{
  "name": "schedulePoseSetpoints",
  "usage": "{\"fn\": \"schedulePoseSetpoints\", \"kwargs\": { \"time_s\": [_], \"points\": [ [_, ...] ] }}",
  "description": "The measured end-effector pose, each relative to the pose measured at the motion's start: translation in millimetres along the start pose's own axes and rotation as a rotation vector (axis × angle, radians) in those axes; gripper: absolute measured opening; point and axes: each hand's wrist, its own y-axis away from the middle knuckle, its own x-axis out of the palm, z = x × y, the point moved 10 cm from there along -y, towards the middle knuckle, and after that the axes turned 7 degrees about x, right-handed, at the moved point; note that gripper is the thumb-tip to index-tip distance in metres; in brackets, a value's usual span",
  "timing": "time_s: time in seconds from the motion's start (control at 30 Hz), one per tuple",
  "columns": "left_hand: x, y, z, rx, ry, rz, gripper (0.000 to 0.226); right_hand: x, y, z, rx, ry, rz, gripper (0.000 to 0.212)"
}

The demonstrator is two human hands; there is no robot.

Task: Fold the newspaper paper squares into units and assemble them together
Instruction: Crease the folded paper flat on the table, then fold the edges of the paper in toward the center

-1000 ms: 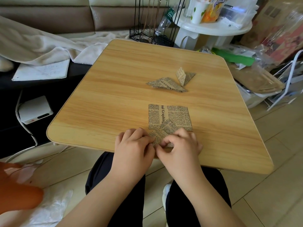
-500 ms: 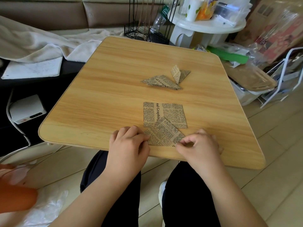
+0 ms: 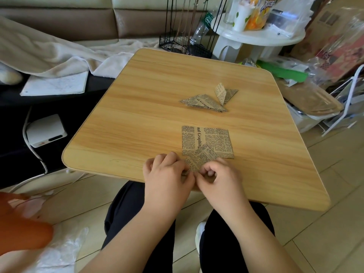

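Pinching a half-folded newspaper square (image 3: 201,158) in both hands' grip, left hand (image 3: 167,176) and right hand (image 3: 220,178), at the tabletop's (image 3: 137,125) 6 o'clock edge.

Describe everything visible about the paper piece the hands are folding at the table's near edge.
The piece being folded is newsprint, tan with dense black columns of text, turned diagonally so one corner points away from the person. Its far part overlaps the near edge of the flat newspaper square on the wooden table. The left hand and right hand pinch its near edges, hiding its lower portion.
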Motion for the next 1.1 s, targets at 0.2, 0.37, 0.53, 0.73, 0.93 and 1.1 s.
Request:
{"fn": "schedulePoseSetpoints", "kwargs": {
  "time_s": [0.2,0.37,0.53,0.73,0.93,1.1],
  "points": [
    [-1,7,12,-0.073,0.031,-0.040,0.022,1,-2,-2,0.030,0.004,0.038,0.038],
    [-15,15,49,-0.291,0.058,-0.077,0.009,1,-1,-3,0.041,-0.014,0.069,0.035],
    [-25,19,71,-0.413,0.083,0.002,0.010,1,-1,-3,0.042,-0.019,0.063,0.036],
    [-37,17,87,-0.471,0.049,0.046,0.008,0,-2,-3,0.046,-0.016,0.041,0.038],
    [-14,-6,32,-0.193,0.075,0.143,0.009,0,-1,-2,0.055,0.003,0.017,0.035],
    [8,-11,33,-0.254,0.070,0.340,0.019,5,-6,-3,0.121,0.090,0.066,0.036]
  ]
}}
